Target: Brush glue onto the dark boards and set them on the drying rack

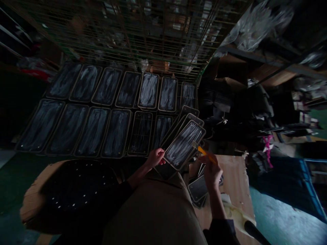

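Note:
My left hand [155, 157] grips the lower left edge of a dark rectangular panel [184, 144] smeared with white streaks; it lies on top of a fanned stack of similar panels. My right hand [211, 172] is closed on a small brush with an orange handle [204, 151], its tip touching the panel's right edge. Below my right hand lies a pile of bare panels [198, 189] on a wooden board [233, 180].
Two rows of coated panels [102, 112] lie on the floor ahead. A wire mesh rack [143, 30] stands behind them. Dark clutter and shelves [255, 102] fill the right side. A black perforated stool [76, 183] sits at lower left.

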Available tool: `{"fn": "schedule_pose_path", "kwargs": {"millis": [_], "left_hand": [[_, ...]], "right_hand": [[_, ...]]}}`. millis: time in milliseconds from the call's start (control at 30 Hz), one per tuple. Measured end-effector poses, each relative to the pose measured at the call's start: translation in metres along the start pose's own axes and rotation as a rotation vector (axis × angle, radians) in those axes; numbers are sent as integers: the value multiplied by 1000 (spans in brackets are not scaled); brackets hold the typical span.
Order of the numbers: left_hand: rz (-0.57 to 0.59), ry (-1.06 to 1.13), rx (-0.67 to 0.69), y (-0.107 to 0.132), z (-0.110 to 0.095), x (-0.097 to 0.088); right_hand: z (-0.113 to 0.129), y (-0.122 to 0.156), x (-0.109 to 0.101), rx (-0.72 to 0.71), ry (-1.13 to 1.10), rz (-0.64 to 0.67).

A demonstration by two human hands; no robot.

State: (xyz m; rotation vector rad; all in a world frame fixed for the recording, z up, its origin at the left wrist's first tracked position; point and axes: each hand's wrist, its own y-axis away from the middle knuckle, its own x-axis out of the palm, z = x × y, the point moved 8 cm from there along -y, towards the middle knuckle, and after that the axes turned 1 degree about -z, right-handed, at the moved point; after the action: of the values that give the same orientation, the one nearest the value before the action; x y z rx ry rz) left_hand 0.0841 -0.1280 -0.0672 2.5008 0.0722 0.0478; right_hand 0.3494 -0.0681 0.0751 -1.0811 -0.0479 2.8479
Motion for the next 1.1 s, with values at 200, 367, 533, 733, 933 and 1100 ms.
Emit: {"fn": "schedule_pose_path", "kwargs": {"millis": [200,367,533,733,933,1100], "left_hand": [[-15,94,-76,1,4,3],[3,175,-64,3,2,5],[25,211,-51,4,0,6],[-48,161,-116,-1,7,7],[-140,198,-134,-1,13,6],[-112,248,-159,-1,13,8]], "right_hand": [[5,3,16,37,44,62],[8,31,21,118,-166,260],[3,-33,12,116,-277,79],[-20,-107,36,64,-405,-13],[-44,-99,8,104,-299,-171],[-25,-73,3,25,-31,-120]]}}
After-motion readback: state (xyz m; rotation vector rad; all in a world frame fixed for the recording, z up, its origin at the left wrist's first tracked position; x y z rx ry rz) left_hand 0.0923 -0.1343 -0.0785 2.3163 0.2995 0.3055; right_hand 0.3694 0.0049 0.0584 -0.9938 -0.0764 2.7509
